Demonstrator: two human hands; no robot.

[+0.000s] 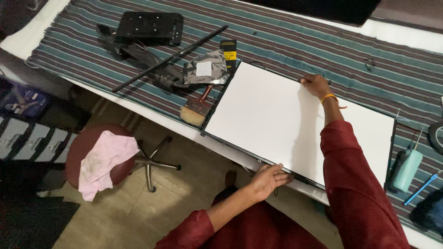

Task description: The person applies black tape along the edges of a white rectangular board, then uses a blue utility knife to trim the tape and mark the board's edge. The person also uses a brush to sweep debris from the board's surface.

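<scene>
1. Down at the lower middle of the frame, the left hand (269, 179) lies palm down with loose fingers on the near edge of the white panel (286, 120), pressing on it rather than closing round it.
2. Higher up, right of centre, the right hand (315, 85) rests on the panel's far edge, fingers curled over the rim; an orange band circles that wrist.
3. That panel, a large white sheet in a thin dark frame, lies flat across the middle of the frame on the striped cloth (300, 41).
4. Just beside its left edge lie a paintbrush (196, 108), a silver foil bag (206, 68) and a long black rod (170, 57).
5. At the upper left sits a black metal bracket (148, 27).
6. Near the right edge stand a pale green bottle (408, 169) and a blue screwdriver (421, 188).
7. At the lower left, a stool (83, 147) carries a pink rag (104, 161).
</scene>
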